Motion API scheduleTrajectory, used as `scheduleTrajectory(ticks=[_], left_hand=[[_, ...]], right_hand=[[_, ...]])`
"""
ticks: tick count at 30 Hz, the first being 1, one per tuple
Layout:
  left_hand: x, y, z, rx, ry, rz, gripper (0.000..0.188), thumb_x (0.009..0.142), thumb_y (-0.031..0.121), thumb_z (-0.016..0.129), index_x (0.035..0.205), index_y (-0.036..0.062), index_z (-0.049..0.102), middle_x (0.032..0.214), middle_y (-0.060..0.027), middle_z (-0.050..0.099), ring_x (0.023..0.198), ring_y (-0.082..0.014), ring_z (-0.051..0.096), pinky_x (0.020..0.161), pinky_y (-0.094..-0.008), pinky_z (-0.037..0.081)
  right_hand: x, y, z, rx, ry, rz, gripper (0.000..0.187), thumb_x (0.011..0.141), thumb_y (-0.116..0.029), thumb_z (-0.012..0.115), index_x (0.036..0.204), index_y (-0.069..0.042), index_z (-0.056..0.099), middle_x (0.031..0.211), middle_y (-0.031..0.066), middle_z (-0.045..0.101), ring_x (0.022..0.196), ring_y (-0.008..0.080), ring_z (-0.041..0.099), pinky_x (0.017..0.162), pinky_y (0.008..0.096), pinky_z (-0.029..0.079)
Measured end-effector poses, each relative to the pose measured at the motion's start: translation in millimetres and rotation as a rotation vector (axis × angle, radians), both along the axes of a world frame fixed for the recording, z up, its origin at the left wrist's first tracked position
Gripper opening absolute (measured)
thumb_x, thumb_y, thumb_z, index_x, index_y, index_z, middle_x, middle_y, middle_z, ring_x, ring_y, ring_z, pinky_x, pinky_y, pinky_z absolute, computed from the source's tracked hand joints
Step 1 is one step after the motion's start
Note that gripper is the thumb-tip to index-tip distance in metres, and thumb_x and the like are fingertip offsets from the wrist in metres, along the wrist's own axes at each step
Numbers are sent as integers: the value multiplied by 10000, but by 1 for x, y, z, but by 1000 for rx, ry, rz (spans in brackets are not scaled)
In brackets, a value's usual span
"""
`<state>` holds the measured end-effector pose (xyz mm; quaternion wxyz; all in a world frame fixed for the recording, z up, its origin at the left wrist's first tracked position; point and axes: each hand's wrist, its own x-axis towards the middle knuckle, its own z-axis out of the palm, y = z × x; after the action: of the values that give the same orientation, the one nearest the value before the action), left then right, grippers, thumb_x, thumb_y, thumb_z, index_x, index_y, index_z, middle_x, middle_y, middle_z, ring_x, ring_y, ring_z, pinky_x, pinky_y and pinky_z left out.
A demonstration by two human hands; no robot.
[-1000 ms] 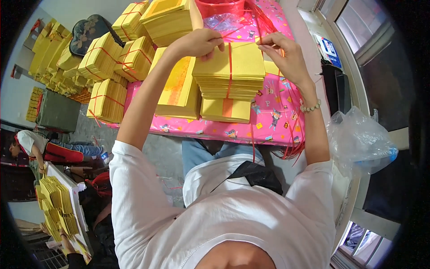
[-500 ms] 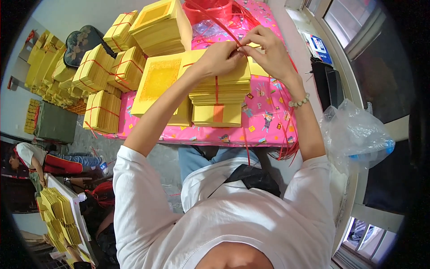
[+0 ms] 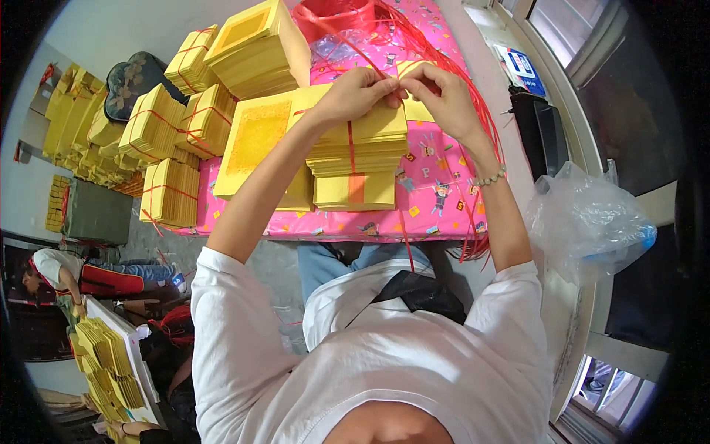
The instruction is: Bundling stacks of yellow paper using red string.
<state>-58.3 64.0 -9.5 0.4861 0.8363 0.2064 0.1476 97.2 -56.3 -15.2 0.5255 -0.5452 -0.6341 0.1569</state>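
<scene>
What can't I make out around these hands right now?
In the head view:
Any knot in the red strand: hidden by the left hand and right hand.
Part of the yellow stack: behind the left hand.
Far side of the red basin: cut off by the upper edge.

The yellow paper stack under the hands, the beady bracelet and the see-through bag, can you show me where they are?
Yellow paper stack [image 3: 379,150]: head view, on its layered front side.
Beaded bracelet [image 3: 491,179]: head view, on its beads.
Clear plastic bag [image 3: 584,218]: head view, on its crumpled middle.

Paper stack [image 3: 381,150] atop lower stack [image 3: 379,192] on table [image 3: 451,223], other bundles [image 3: 151,122] left, basin [image 3: 336,21] behind, plastic bag [image 3: 584,218] right.
</scene>
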Motion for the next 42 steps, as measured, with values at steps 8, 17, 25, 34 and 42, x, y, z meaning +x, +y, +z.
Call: scheduleTrajectory(ticks=[8,17,25,34,42], left_hand=[[-5,-5,17,-192,14,-54,171,883,166,620,927,17,692,791,-32,679,605,-39,558,528,-186,432],[-10,-24,15,948,-130,-105,188,816,97,603,1002,68,599,883,-77,678,700,-265,657,568,-349,521],[-15,-24,-4,1066,-320,39,195,796,73,649,983,99,604,919,-40,614,772,-236,646,605,-336,537],[-16,-19,-9,803,-409,58,118,792,68,685,909,59,692,844,-69,649,723,-202,642,601,-300,522],[-24,-16,-1,568,-277,93,96,785,105,698,864,57,723,808,-94,667,779,-218,605,716,-326,480]], right_hand=[[-23,-20,-22,-15,-26,-120,162,893,-155,614,937,-3,646,761,27,638,682,74,558,623,233,454],[0,0,-28,-84,370,92,204,942,-125,529,1082,3,603,908,17,609,785,61,539,701,240,466],[13,18,-43,-241,353,329,211,977,-148,471,1092,-23,596,851,-35,495,747,52,484,687,214,433],[11,6,-19,101,-398,-16,177,930,-160,488,873,6,504,892,94,461,750,221,534,663,317,435],[18,-6,-31,183,-629,-147,116,889,-137,535,919,-29,505,878,145,486,788,326,559,658,430,461]])
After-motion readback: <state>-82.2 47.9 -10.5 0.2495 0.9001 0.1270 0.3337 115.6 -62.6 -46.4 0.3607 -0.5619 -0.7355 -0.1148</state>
